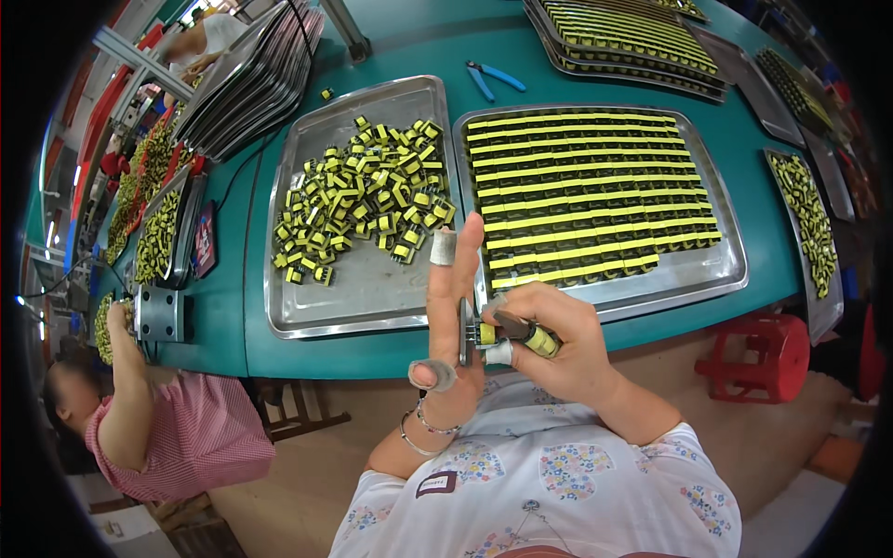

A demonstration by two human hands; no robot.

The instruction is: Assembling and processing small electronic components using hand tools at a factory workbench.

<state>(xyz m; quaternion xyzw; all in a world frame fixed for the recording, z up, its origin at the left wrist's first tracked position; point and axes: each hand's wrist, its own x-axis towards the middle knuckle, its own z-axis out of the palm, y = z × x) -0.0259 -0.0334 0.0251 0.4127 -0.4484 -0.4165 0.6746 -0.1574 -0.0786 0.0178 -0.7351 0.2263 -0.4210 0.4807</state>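
Observation:
My left hand (448,321) is raised in front of the table edge, two fingers stretched upward, with pale covers on a finger and the thumb. A dark flat piece (464,332), seen nearly edge-on, is held against its palm side. Touching that piece is a small yellow-and-black coil component (486,334). My right hand (569,346) is closed round a tool with a yellow-wrapped handle (541,340) and a dark brown end (511,324). Its covered thumb and fingertips reach the coil component; the exact grip is partly hidden.
A metal tray (363,318) holds a loose heap of coil components; beside it, another tray (735,270) holds them in rows. Blue-handled pliers (493,80) lie behind. Stacked trays (246,88) stand far left. A co-worker (177,423) sits left; a red stool (758,358) stands right.

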